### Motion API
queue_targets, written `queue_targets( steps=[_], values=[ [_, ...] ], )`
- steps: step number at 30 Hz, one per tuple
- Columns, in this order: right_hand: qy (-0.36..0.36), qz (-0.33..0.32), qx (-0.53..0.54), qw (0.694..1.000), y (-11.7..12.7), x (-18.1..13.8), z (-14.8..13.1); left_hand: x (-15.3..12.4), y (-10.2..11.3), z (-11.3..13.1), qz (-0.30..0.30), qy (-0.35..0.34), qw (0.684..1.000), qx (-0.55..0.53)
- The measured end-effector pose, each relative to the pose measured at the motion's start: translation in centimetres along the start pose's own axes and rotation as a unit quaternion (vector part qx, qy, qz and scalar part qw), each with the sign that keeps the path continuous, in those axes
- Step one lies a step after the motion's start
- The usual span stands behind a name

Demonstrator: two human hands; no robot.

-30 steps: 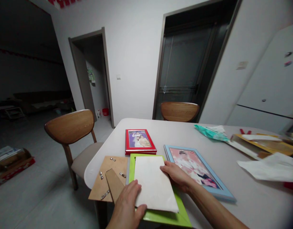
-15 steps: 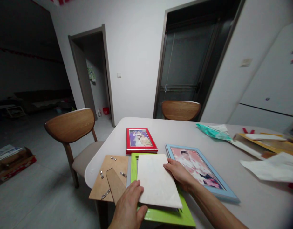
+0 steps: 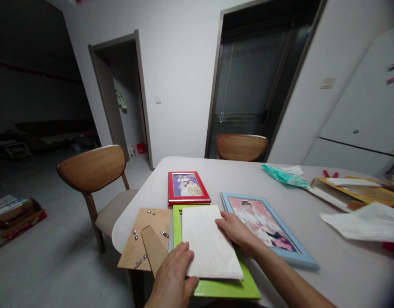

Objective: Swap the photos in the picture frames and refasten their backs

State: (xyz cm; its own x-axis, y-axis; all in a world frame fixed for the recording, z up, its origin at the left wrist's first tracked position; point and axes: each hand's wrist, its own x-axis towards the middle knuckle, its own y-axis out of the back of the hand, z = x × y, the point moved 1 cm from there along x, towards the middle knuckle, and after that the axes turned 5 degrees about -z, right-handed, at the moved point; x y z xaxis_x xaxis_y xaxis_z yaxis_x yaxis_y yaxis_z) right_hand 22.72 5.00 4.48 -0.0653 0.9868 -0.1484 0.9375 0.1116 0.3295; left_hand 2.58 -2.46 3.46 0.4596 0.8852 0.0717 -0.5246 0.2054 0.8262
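Note:
A green photo frame (image 3: 222, 289) lies at the table's near edge, with a white paper sheet (image 3: 210, 248) over its middle; what is beneath the sheet is mostly hidden. My left hand (image 3: 176, 273) holds the sheet's lower left edge, fingers on the paper and thumb close to the frame. With closed fingers, my right hand (image 3: 233, 229) grips the right edge of the sheet. Left of the frame is a brown backing board (image 3: 152, 220) with metal clips and a stand leg, partly behind my left hand.
Beyond the green frame sits a red photo frame (image 3: 189, 199). A blue photo frame (image 3: 280, 226) lies to the right, under my right forearm. Teal wrapping (image 3: 285, 176), a yellow envelope (image 3: 360, 194) and white paper (image 3: 365, 222) spread over the table's right. Wooden chairs (image 3: 92, 169) stand around.
The white sheet's near edge now lies slightly lower and flatter over the green frame. Both hands keep nearly the same places; the whole view has shifted slightly.

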Motion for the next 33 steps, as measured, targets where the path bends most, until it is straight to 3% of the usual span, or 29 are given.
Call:
queue_targets(
  steps=[2, 8, 11, 14, 19, 27, 33],
  values=[
    [0.007, 0.006, -0.030, 1.000, 0.1, -0.1, -0.1, 0.1, -0.1, 0.0, -0.003, -0.001, 1.000, 0.003],
    [0.004, -0.058, 0.059, 0.997, -0.2, -0.2, 0.3, 0.2, 0.2, 0.1, -0.025, 0.004, 1.000, 0.002],
    [0.019, -0.041, -0.109, 0.993, -0.3, 0.2, 0.2, 0.1, 0.5, 0.2, -0.047, 0.000, 0.999, 0.001],
    [0.028, 0.010, -0.266, 0.963, -0.2, 0.6, -0.1, 0.0, 0.7, 0.4, -0.063, -0.002, 0.998, 0.005],
    [0.026, 0.055, -0.339, 0.939, -0.6, 0.0, -0.4, 0.0, 1.1, 0.8, -0.072, -0.001, 0.997, 0.016],
    [-0.003, 0.073, -0.503, 0.861, -1.1, -0.6, -1.0, 0.4, 0.9, 1.6, -0.060, 0.000, 0.994, 0.091],
    [0.005, 0.084, -0.508, 0.857, -0.7, -0.8, -0.5, -0.9, 1.1, -0.2, 0.000, -0.044, 0.992, 0.117]
  ],
)
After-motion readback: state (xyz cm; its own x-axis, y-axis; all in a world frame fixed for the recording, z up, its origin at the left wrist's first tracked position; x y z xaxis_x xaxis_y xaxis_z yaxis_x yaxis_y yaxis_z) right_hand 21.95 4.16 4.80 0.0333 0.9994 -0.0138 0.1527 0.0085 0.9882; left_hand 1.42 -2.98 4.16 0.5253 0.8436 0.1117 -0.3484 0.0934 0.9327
